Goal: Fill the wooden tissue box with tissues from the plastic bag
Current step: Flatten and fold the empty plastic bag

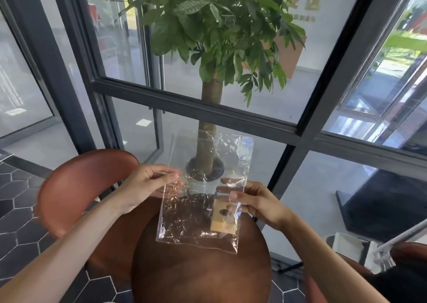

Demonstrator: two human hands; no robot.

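While both hands pinch the plastic bag (203, 191) above the tabletop (201, 270), left hand (147, 187) and right hand (256, 201) should part its mouth gently; wooden tissue box unseen.

large gold characters on the wall (328, 14) behind the glass, top right, cut off and too blurred to read, smaller line of characters under them also unreadable, no other text legible anywhere
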